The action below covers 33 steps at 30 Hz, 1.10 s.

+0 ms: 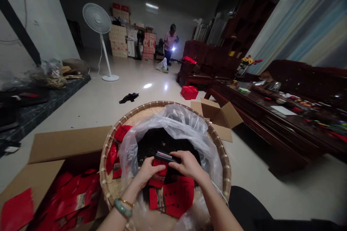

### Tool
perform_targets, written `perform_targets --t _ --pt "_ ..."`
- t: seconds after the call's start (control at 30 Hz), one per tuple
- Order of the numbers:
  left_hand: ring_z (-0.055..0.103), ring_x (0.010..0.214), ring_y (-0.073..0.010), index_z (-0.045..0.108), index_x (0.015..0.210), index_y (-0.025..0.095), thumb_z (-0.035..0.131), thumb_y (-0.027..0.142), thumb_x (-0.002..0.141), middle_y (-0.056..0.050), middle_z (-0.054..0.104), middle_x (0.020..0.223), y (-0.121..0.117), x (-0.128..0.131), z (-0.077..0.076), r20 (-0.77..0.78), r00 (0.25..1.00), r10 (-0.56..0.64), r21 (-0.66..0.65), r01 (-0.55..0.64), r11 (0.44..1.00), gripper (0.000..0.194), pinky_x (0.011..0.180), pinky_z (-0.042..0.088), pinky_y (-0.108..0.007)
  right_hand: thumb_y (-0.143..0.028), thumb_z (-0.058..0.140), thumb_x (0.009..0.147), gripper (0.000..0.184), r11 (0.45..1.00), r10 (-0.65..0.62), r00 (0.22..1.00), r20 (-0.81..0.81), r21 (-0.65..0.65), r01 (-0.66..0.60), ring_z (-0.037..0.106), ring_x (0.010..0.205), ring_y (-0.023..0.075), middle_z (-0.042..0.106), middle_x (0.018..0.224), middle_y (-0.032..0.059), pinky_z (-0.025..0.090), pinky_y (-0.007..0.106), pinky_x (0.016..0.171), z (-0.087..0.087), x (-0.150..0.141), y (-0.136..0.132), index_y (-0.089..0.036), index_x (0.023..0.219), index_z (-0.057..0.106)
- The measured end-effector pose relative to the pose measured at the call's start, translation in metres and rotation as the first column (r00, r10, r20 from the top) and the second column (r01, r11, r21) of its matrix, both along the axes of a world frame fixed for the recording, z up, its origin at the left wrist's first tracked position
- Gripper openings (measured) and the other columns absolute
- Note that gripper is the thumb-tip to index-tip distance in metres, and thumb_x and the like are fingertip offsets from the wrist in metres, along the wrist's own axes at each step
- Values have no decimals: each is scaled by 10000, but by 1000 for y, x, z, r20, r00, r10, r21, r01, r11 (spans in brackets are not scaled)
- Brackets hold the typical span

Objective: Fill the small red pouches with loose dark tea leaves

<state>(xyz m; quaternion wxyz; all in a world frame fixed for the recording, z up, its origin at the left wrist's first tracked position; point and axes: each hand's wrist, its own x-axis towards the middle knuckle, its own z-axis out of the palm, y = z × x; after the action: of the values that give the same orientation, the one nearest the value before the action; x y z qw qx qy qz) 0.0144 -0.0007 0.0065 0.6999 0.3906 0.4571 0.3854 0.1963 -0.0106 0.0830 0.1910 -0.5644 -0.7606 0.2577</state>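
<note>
My left hand (149, 171) and my right hand (188, 164) meet over a round woven basket (225, 158). Together they grip a small red packet (160, 166) with a dark top edge, fingers curled round it. Under them a clear plastic bag (173, 126) lies open with dark loose material (159, 142) inside. More red packets (177, 196) lie in the basket below my wrists and at its left rim. A green bangle sits on my left wrist.
An open cardboard box (54, 173) of red packets is at my left; another open box (221, 115) lies behind the basket. A dark wooden table (271, 122) runs along the right. A standing fan (99, 21), stacked cartons and a person (170, 43) are far off.
</note>
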Motion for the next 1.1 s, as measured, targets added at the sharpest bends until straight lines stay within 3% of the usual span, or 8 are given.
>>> perform_targets --t 0.13,0.27,0.37,0.5,0.7,1.1 --pt "642 641 -188 640 825 106 833 293 470 -55 694 754 0 0 -1 11 999 33 -17 -33 999 445 542 528 -289 -352 629 724 266 999 11 996 -92 34 -8 646 777 212 729 865 23 427 248 683 -7 -3 2 -256 956 717" --pt "636 618 -178 643 822 102 835 315 475 -57 695 740 1 -1 -1 36 999 22 -13 -22 1000 450 556 518 -278 -338 600 746 237 999 36 991 -129 -20 -39 643 751 212 729 812 4 418 241 645 -9 -3 6 -249 927 724" --pt "649 664 -168 651 888 119 797 375 553 -52 702 761 3 0 2 122 991 59 23 -63 998 446 626 516 -258 -342 592 742 237 998 15 988 -151 -61 -24 621 681 194 714 740 -13 392 227 586 -13 -1 10 -236 904 730" --pt "655 669 -167 614 1068 146 671 501 685 -64 709 804 6 -1 6 222 966 129 -30 -126 992 525 619 517 -264 -348 595 728 239 995 7 979 -206 -93 -26 585 615 171 692 683 -31 378 223 562 -21 1 16 -218 870 738" --pt "638 663 -152 657 938 121 723 491 629 -60 707 774 8 -4 4 244 954 173 -39 -169 985 486 648 495 -247 -321 592 721 234 990 1 971 -240 -135 -35 589 643 185 688 690 -36 380 232 588 -26 -3 17 -209 861 743" --pt "634 635 -159 672 862 135 741 522 574 -45 701 722 11 -5 -4 208 951 228 -12 -230 973 487 628 495 -256 -215 583 710 167 985 -40 938 -345 -170 -21 569 607 163 649 619 -51 341 209 557 -34 -15 11 -201 771 737"
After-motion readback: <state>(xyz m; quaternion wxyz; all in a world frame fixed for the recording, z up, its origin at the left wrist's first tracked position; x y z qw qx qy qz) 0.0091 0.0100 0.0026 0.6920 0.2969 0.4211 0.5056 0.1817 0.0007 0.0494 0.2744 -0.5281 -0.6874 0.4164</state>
